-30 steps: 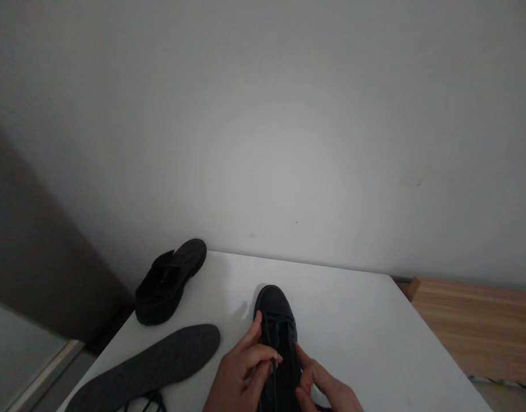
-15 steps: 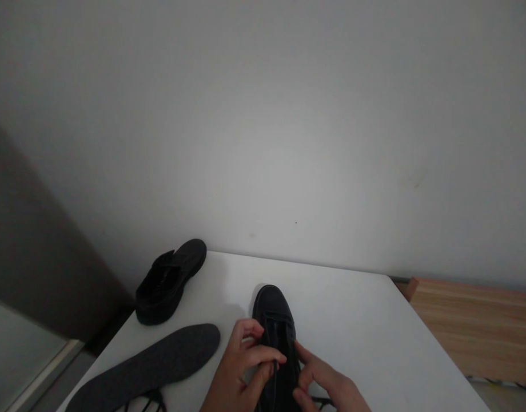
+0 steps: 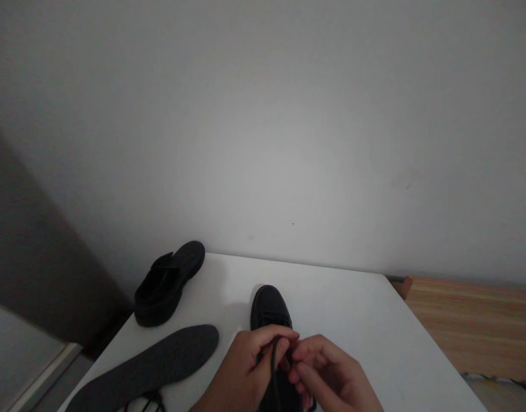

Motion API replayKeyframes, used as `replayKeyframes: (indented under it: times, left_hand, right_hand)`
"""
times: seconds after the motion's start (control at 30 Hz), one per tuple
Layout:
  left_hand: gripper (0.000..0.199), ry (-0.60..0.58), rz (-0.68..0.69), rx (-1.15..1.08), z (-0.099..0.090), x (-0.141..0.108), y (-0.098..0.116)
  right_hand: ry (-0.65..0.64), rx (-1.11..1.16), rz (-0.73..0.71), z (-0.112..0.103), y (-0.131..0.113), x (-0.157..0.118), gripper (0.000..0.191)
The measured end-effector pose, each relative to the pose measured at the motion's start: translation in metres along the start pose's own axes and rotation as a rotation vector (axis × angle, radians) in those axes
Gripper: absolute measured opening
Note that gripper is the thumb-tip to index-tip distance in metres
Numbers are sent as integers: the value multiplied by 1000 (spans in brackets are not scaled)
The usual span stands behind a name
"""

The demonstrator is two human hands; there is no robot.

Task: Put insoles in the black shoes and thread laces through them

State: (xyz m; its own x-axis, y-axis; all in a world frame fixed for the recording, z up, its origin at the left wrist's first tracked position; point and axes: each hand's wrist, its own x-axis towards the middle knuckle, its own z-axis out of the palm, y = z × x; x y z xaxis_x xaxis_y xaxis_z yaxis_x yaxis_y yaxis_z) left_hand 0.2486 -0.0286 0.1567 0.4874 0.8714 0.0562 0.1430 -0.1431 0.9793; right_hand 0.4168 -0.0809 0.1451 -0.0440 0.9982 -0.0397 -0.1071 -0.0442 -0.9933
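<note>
Second shoe (image 3: pixel 158 294): Black, it sits upright at the far left of the white table (image 3: pixel 340 320), its toe toward the wall (image 3: pixel 289 143), well apart from our hands.

Insole (image 3: pixel 151 363): Gray and flat, it lies slantwise at near left. We judge that a sweep of our left forearm could push it off the tabletop's left side.

Dark cords (image 3: pixel 153 396): They curl beside the insole's near edge, partly out of view; a stray sleeve or finger might drag them and the insole together.

Left hand (image 3: pixel 243 369): We grip a dark lace (image 3: pixel 274 366) between thumb and forefinger above the working shoe. A loose pinch could let the thin strand slip, and a hard tug could skew the footwear beneath.

Working shoe (image 3: pixel 269 303): Black, it rests near the middle of the tabletop, toe pointing far; our fingers hide much of its upper. With neither palm visibly bracing it, we think it could slide or turn under a pull.

Right hand (image 3: pixel 331 372): Fingers curled, tips bunched just beside the left's; we cannot tell whether they hold anything. Such crowding could snag or twist the strand unseen.

Wooden board (image 3: pixel 473 323): Pale-grained, it stands beyond the tabletop at right, out of our reach.
</note>
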Motion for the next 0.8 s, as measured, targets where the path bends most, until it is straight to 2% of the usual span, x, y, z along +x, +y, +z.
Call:
replayKeyframes:
  times: [0.13, 0.23, 0.4, 0.53, 0.63, 0.8]
  left_hand:
    - [36, -30, 5, -145, -9, 23, 15]
    - [38, -23, 27, -177, -19, 38, 22]
    - [32, 2, 90, -167, -32, 49, 28]
    - [23, 10, 107, -93, -35, 52, 36]
    - [20, -22, 150, -86, -35, 54, 43]
    - [16, -26, 143, -175, -36, 56, 43]
  right_hand:
    - [-91, 82, -48, 1, -32, 23, 30]
    - [-120, 103, -80, 1, -47, 39, 28]
    - [-26, 47, -186, -6, -52, 56, 24]
    - [21, -135, -334, -11, -55, 65, 20]
    - [-58, -190, -329, -11, -55, 74, 24]
    - [-268, -13, -195, -10, -43, 86, 26]
